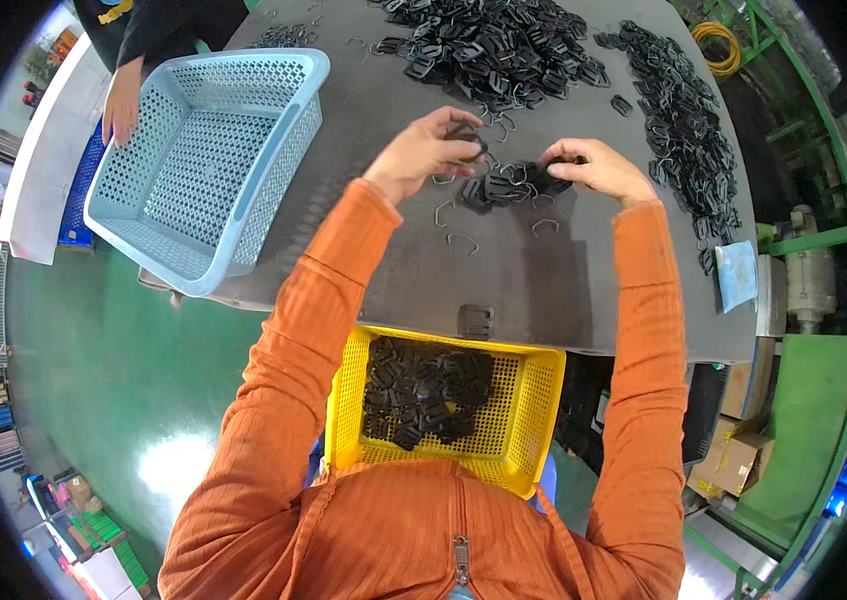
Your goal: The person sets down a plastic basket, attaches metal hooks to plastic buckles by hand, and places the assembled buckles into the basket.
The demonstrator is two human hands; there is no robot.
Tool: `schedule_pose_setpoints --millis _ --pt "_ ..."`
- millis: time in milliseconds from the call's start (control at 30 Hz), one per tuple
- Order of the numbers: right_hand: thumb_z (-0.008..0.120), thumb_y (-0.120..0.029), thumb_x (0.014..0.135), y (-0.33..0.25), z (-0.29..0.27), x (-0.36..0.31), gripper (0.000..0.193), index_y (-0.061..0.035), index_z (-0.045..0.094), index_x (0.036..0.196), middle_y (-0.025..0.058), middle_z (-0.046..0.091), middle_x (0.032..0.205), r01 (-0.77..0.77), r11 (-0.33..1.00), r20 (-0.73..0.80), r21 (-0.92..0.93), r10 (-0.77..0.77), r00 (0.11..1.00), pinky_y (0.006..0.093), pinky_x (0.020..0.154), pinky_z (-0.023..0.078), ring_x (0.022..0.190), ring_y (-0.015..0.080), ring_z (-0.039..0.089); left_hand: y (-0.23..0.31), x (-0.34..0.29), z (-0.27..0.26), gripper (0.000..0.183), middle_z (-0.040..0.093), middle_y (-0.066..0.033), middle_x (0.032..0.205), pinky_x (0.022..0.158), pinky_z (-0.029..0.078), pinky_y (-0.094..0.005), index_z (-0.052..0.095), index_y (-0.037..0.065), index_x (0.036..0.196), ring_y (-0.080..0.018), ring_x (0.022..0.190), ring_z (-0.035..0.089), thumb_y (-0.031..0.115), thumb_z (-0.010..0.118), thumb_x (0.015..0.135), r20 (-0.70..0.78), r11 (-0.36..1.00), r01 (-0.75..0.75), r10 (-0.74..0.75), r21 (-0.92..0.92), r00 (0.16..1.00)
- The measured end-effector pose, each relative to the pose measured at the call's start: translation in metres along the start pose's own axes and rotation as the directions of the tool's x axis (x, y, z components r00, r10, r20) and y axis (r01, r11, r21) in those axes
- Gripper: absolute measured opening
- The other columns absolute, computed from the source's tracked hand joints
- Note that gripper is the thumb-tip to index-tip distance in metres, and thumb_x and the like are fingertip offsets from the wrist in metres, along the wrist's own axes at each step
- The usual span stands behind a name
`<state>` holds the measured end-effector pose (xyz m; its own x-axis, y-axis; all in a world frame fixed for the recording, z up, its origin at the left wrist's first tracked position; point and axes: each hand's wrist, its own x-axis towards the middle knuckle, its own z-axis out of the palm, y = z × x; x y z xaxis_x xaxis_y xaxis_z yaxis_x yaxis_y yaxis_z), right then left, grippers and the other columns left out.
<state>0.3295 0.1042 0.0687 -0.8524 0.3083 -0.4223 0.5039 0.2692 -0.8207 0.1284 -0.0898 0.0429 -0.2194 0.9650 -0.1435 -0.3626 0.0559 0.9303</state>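
My left hand [425,150] is raised over the dark table [563,290] and pinches a small black plastic buckle [467,134] at its fingertips. My right hand [598,168] rests its fingers on a small heap of black buckles [508,186] just in front of me. Loose bent wire clips [461,240] lie around that heap. One single black buckle [475,321] lies near the table's front edge. Below it, at my lap, a yellow perforated basket [528,405] holds several finished black buckles [423,392].
A light blue perforated basket [203,160] sits tilted at the table's left corner, with another person's hand [123,100] beside it. Large piles of black buckles [503,50] fill the table's far side and right edge [683,130]. Green floor lies to the left, cardboard boxes [738,455] at right.
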Motion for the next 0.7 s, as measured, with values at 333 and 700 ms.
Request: schedule_pose_setpoints --millis 333,700 --pt "0.078 -0.018 0.061 -0.03 0.031 0.005 0.052 -0.0121 0.057 0.108 0.0089 0.065 0.099 -0.148 0.663 -0.185 -0.734 0.014 0.983 0.0401 0.08 0.046 0.097 0.0286 0.059 -0.021 -0.001 0.033 0.037 0.067 -0.0129 0.086 0.075 0.049 -0.0378 0.065 0.003 0.092 -0.028 0.082 0.064 0.03 0.073 0.068 -0.11 0.279 0.046 0.219 0.959 0.969" --pt "0.075 -0.029 0.066 -0.001 0.039 -0.028 0.033 -0.0109 0.064 0.092 0.0089 0.066 0.087 -0.282 0.86 -0.629 -0.425 -0.058 0.775 0.039 0.074 0.047 0.087 0.0272 0.062 0.006 -0.01 0.015 0.022 0.059 -0.0015 0.071 0.053 0.042 -0.0233 0.062 0.003 0.09 -0.0098 0.062 0.054 0.02 0.069 0.077 -0.219 0.71 -0.055 0.288 0.702 0.932"
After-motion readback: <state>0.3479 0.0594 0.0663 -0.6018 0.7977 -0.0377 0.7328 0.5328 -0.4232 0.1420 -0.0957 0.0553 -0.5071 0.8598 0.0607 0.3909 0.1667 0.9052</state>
